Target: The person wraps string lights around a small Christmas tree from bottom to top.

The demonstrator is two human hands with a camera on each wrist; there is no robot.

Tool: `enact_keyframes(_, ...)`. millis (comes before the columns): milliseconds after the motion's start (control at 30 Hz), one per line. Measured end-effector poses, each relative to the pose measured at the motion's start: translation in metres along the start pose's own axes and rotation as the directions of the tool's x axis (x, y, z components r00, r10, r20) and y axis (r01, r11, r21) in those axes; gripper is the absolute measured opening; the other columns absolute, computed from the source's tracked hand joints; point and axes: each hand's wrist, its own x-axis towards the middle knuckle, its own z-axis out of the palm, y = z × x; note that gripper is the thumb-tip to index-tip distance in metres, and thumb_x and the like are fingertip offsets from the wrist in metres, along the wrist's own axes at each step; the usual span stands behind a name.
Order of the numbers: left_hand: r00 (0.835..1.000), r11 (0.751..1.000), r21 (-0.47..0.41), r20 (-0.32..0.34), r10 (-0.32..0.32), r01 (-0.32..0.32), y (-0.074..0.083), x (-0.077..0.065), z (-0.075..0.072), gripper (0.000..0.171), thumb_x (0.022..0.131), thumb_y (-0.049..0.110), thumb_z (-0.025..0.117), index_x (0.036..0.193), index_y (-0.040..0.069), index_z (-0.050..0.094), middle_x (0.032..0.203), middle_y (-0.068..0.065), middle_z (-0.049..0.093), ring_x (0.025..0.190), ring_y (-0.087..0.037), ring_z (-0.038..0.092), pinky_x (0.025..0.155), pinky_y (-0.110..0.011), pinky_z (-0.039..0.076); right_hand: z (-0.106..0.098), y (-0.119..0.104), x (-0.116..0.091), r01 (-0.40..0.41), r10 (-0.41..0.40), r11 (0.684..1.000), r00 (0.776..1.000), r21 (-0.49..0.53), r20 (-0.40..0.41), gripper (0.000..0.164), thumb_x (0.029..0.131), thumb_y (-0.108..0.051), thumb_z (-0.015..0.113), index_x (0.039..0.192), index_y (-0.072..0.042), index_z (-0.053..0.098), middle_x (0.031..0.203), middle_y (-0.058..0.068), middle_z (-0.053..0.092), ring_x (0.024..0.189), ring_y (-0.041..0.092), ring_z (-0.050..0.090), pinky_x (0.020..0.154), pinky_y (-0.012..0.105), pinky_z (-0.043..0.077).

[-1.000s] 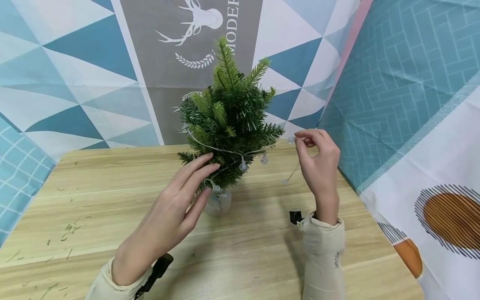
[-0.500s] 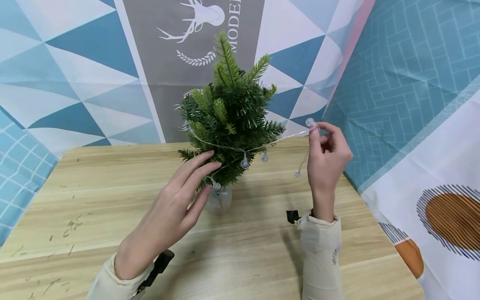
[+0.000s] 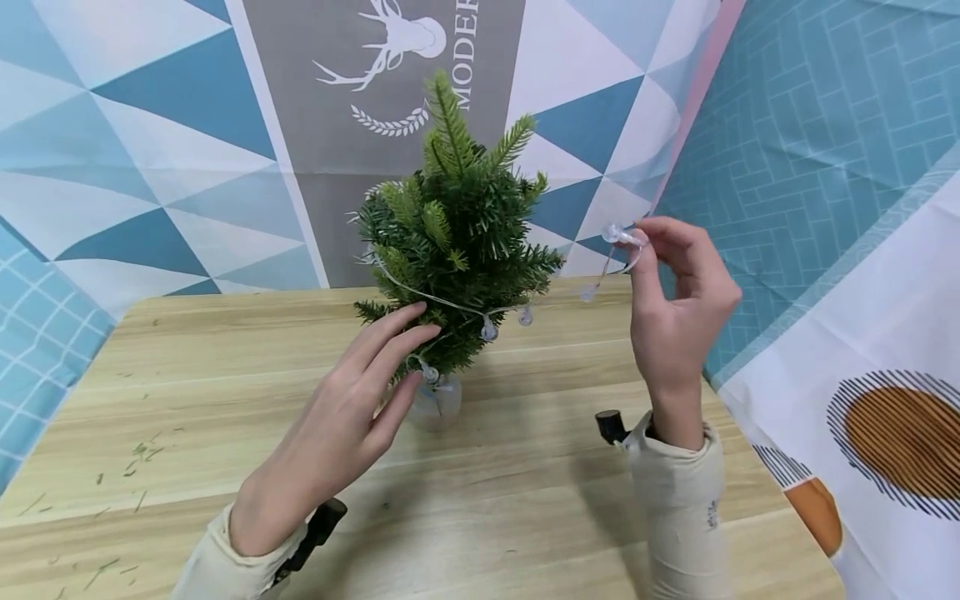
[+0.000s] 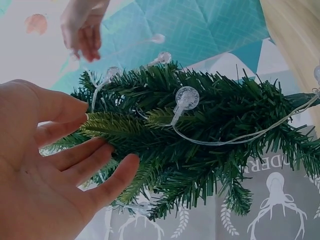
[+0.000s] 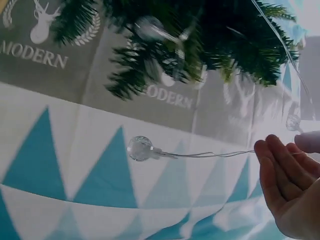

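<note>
A small artificial Christmas tree (image 3: 465,225) stands on the table in a pale base (image 3: 437,407). A clear wire of string lights runs across its front, with a round bulb (image 3: 488,330) hanging there. My left hand (image 3: 341,408) is at the lower left branches, fingers spread and gently bent; in the left wrist view its fingertips (image 4: 131,164) lie around a light green branch tip. Right of the tree, my raised right hand (image 3: 678,296) pinches the string lights beside a clear bulb (image 3: 613,233). Another bulb (image 5: 139,148) dangles on loose wire from that hand.
Green needle scraps (image 3: 144,450) are scattered on the left of the wooden table (image 3: 510,508). Behind it hangs a patterned cloth (image 3: 202,150) with blue triangles and a deer head; a teal and white cloth (image 3: 825,192) closes the right side.
My right hand has moved right and upward with the string lights. The wire stretched from tree to hand half a second ago now curls slack by the fingers. My left hand stays put.
</note>
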Motion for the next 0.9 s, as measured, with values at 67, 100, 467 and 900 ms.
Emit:
enact_keyframes(67, 1.0, 1.0, 0.005, -0.002, 0.002, -0.002, 0.0, -0.001, -0.001, 0.048, 0.095, 0.005, 0.06, 0.142, 0.009, 0.052, 0.153, -0.01, 0.042, 0.139, -0.028, 0.042, 0.103, -0.045, 0.046, 0.001, -0.003, 0.011, 0.041, -0.04, 0.999, 0.998, -0.027, 0.046, 0.015, 0.094, -0.003, 0.063, 0.101, 0.009, 0.071, 0.094, 0.014, 0.073, 0.083, 0.019, 0.067, 0.081, 0.03, 0.053)
enact_keyframes(100, 1.0, 1.0, 0.006, -0.001, 0.001, -0.001, 0.0, -0.001, -0.001, 0.048, 0.095, 0.005, 0.06, 0.142, 0.009, 0.052, 0.153, -0.01, 0.042, 0.139, -0.027, 0.042, 0.104, -0.045, 0.045, 0.001, -0.003, 0.017, 0.068, -0.063, 0.996, 0.995, -0.059, 0.076, 0.016, 0.094, -0.003, 0.062, 0.101, 0.007, 0.072, 0.095, 0.012, 0.074, 0.084, 0.018, 0.068, 0.082, 0.03, 0.053)
enact_keyframes(467, 1.0, 1.0, 0.024, 0.006, 0.021, -0.021, 0.002, -0.002, -0.004, 0.047, 0.094, 0.003, 0.063, 0.14, 0.007, 0.054, 0.151, -0.01, 0.044, 0.137, -0.027, 0.045, 0.103, -0.043, 0.046, 0.018, 0.023, 0.069, 0.164, -0.029, 0.932, 0.922, -0.324, 0.385, 0.025, 0.102, -0.011, 0.052, 0.116, -0.007, 0.072, 0.101, 0.007, 0.076, 0.087, 0.022, 0.072, 0.061, 0.018, 0.037)
enact_keyframes(900, 0.998, 0.998, 0.031, 0.018, 0.062, -0.062, 0.0, -0.005, -0.015, 0.043, 0.096, 0.005, 0.059, 0.139, 0.004, 0.054, 0.151, -0.013, 0.044, 0.138, -0.029, 0.043, 0.109, -0.039, 0.042, 0.033, 0.066, 0.092, -0.157, 0.277, 0.951, 0.815, -0.265, 0.509, 0.026, 0.102, -0.011, 0.044, 0.112, -0.004, 0.068, 0.099, 0.011, 0.074, 0.082, 0.012, 0.068, 0.072, 0.025, 0.054)
